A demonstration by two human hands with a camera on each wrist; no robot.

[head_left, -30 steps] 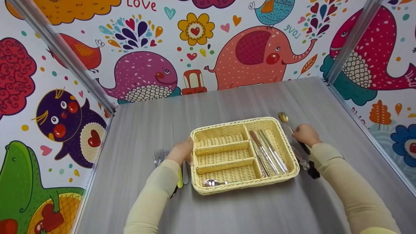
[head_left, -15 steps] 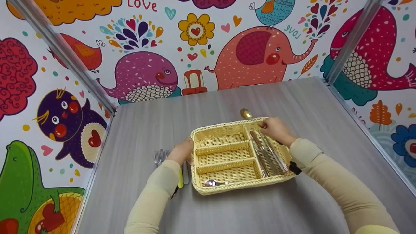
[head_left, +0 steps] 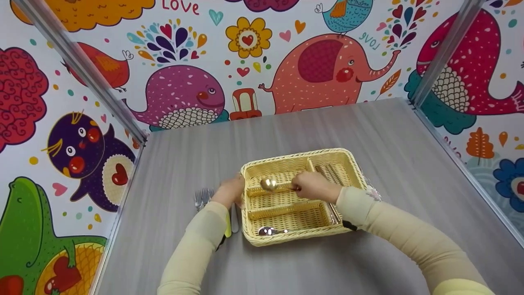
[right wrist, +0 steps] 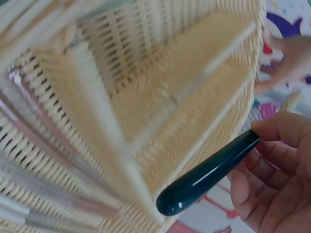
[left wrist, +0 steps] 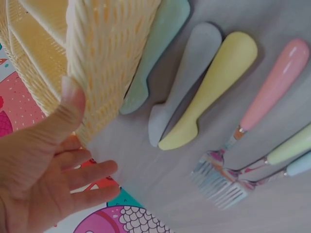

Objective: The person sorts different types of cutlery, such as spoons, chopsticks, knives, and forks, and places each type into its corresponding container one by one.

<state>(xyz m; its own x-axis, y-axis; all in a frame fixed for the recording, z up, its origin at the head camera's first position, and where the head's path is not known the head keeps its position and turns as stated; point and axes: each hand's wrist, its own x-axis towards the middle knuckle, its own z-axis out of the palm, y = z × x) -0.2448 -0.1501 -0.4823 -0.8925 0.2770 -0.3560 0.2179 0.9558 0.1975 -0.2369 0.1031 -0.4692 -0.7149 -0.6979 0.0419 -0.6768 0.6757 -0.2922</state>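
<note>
My right hand (head_left: 313,186) pinches a spoon over the wicker cutlery basket (head_left: 294,241). Its shiny bowl (head_left: 268,184) points left across the far dividers, and its dark green handle (right wrist: 209,174) shows in the right wrist view. My left hand (left wrist: 48,179) rests at the basket's left end, thumb against the woven rim and the other fingers loosely extended. Chopsticks (head_left: 333,174) lie in the right compartment, partly hidden by my right hand and sleeve. Another spoon (head_left: 268,231) lies in the nearest left compartment.
Left of the basket, a green knife (left wrist: 155,53), a grey knife (left wrist: 184,77) and a yellow knife (left wrist: 214,87) lie on the table (head_left: 176,164). Beside them are forks (left wrist: 272,87) with pink, green and blue handles. Printed panels (head_left: 184,94) surround the table.
My right hand has carried the spoon from the table right of the basket, past its far rim, leftward over the compartments. My left hand has stayed at the left end.
</note>
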